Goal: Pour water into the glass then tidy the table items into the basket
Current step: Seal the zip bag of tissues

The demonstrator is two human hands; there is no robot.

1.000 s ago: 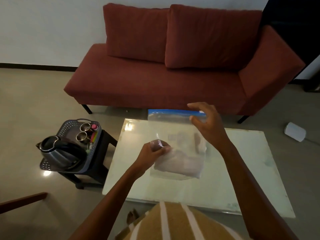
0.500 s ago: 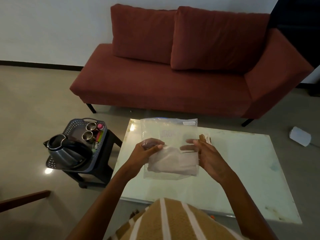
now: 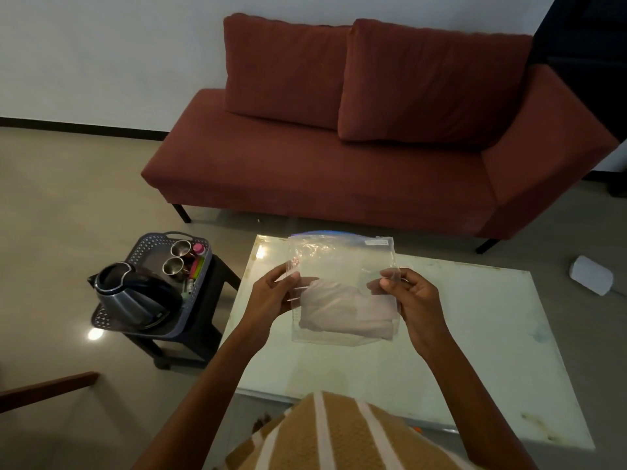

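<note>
I hold a clear zip bag (image 3: 342,266) upright above the glass table (image 3: 475,340); a folded pale cloth lies in its lower half. My left hand (image 3: 271,296) pinches the bag's left edge and my right hand (image 3: 412,300) pinches its right edge. Left of the table, a grey perforated basket (image 3: 142,252) rests on a small black stool (image 3: 217,286). In the basket sit a steel kettle (image 3: 129,296), two metal cups (image 3: 176,257) and some small colourful items (image 3: 196,262).
A red sofa (image 3: 339,164) stands behind the table. A white object (image 3: 592,274) lies on the floor at the right. A wooden bar (image 3: 47,390) shows at the lower left. My striped brown garment (image 3: 339,435) fills the bottom edge.
My right hand came down from the bag's top edge to its right side. The bag now hangs flat between both hands, and the view shifted slightly left.
</note>
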